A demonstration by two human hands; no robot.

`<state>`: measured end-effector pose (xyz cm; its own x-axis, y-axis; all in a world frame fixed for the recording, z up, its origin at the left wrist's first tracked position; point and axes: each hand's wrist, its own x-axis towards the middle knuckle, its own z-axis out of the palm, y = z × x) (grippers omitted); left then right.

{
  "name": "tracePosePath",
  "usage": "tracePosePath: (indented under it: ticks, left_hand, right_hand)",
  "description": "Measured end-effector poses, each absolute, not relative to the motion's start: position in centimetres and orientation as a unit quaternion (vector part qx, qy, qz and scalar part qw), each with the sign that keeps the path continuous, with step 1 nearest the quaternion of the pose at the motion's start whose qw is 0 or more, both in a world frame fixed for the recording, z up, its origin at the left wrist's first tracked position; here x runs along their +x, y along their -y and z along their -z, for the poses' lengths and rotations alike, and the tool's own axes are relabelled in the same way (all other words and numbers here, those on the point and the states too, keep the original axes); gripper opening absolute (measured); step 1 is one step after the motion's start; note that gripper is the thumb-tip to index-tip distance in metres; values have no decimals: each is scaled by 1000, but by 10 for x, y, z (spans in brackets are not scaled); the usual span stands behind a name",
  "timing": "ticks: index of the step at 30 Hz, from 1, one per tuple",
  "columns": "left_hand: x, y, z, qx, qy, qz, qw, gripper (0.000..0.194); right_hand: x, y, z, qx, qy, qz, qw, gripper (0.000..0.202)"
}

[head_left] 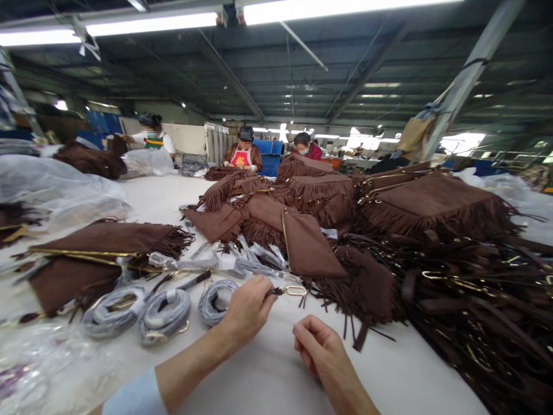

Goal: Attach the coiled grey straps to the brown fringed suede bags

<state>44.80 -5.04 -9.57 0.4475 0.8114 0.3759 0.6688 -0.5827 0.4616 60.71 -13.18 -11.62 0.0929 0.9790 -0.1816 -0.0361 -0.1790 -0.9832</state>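
My left hand is closed around the end of a dark strap, and its gold clasp sticks out to the right past the fingers. Close beside that wrist lies a coiled strap wrapped in grey-looking plastic; two more wrapped coils, one of them this coiled strap, rest further left. Lower and to the right, my right hand is curled with thumb against forefinger, apart from the clasp. Whatever may be between those fingers is hidden. A brown fringed pouch with a gold zip lies just beyond both hands.
Brown fringed bags are heaped at the back right. Loose dark straps with gold hardware pile along the right side. Another zipped bag lies left, near clear plastic bags. Several co-workers are across the white table.
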Motion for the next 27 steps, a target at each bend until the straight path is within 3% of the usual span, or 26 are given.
tracePosePath:
  ticks: [11,16,22,25,27]
  left_hand:
    - [457,70,100,852,-399,-298,158,12]
    - [463,80,98,833,-341,-326,290,20]
    - [472,76,98,739,-382,-332,445,18]
    - [472,68,98,745,-390,-350,413,18]
    - [469,66,90,777,-382,-375,332,19]
  right_hand:
    - [603,133,114,-543,415,-530,502,44]
    - [605,129,116,-535,424,-514,520,47]
    - [607,126,126,-537,436,-517,503,50]
    - [611,124,128,-544,478,-460,514,42]
    - [617,124,125,-563,513,-346,548,33]
